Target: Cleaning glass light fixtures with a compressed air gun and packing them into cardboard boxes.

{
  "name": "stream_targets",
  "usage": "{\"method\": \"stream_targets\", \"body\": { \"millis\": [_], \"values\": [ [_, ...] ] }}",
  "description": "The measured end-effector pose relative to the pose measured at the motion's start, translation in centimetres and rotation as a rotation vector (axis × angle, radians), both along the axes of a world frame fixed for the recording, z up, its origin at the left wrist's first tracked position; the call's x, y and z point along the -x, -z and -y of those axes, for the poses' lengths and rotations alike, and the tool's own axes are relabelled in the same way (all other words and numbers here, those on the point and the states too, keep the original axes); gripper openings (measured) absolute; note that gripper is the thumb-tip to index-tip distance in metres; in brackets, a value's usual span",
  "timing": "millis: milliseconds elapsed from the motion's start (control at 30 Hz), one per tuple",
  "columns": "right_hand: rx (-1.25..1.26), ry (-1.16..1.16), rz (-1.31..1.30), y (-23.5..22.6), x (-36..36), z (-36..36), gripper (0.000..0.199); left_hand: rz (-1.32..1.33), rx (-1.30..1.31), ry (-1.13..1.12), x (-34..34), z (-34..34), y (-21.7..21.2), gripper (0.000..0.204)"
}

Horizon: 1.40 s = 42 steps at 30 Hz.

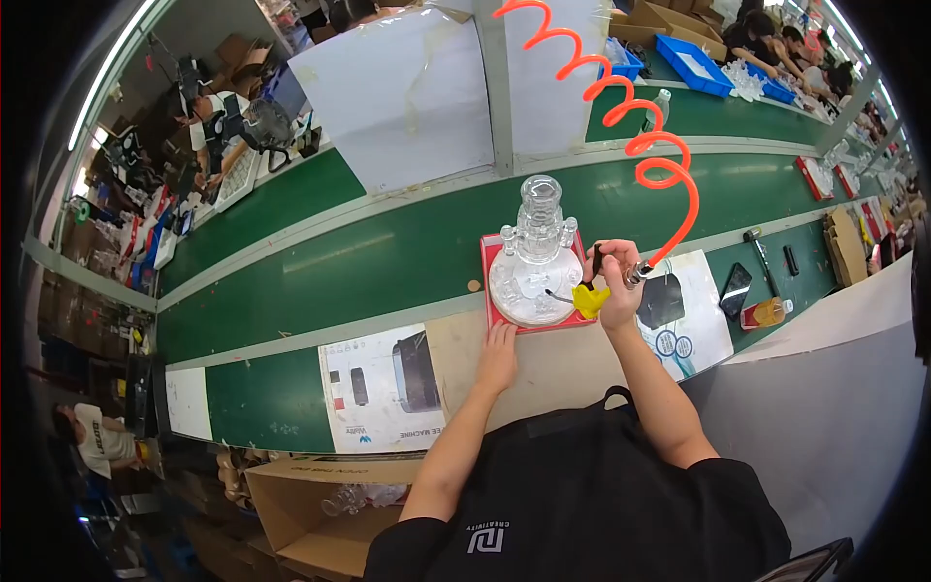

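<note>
My right hand is closed around a yellow air blow gun. Its thin dark nozzle points left at the foot of a clear glass-like vessel. That vessel stands upright, with a rounded top and small knobs on its sides. Beneath it is a round white turntable on a red square base. Several small clear pieces lie on the disc around the vessel's foot. My left hand rests its outstretched fingers against the front edge of the red base, gripping nothing.
An orange coiled hose rises from the blow gun. To the right lie a phone, a hammer-like tool and a bottle of amber liquid. Behind runs a green belt. Below sits an open cardboard box. Other people work farther off.
</note>
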State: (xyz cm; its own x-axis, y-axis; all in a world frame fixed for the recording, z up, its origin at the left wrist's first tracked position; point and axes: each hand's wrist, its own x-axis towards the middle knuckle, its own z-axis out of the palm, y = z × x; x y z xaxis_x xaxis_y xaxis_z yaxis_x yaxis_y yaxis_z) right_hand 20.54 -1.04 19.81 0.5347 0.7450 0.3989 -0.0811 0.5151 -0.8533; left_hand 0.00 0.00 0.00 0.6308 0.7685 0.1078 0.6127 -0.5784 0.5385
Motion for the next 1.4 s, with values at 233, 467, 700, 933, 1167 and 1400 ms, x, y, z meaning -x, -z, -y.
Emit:
{"method": "stream_targets", "body": {
  "millis": [233, 467, 700, 933, 1167, 1400],
  "values": [
    [-0.013, -0.049, -0.131, 0.1, 3.3, -1.3, 0.011, -0.023, -0.016, 0.014, 3.0, -1.4, -1.6, 0.054],
    [-0.016, 0.032, -0.118, -1.1, 3.1, -1.1, 0.011, 0.03, -0.04, 0.005, 3.1, -1.1, -1.6, 0.054],
    [0.128, 0.017, -0.038, -0.3, 1.8, -0.5, 0.011, 0.028, -0.025, 0.005, 3.2, -1.1, -1.4, 0.053],
    [0.168, 0.028, -0.006, 0.6, 1.0, -0.3, 0.015, 0.011, -0.021, -0.008, 3.2, -1.1, -1.4, 0.055],
    [-0.055, 0.091, 0.007, 0.7, 1.2, 0.2, 0.023, 0.031, -0.005, -0.004, 3.2, -1.1, -1.5, 0.053],
    [-0.108, 0.174, 0.03, 1.3, 1.5, -0.7, 0.027, 0.015, 0.001, 0.006, 3.2, -1.0, -2.0, 0.053]
  ]
}}
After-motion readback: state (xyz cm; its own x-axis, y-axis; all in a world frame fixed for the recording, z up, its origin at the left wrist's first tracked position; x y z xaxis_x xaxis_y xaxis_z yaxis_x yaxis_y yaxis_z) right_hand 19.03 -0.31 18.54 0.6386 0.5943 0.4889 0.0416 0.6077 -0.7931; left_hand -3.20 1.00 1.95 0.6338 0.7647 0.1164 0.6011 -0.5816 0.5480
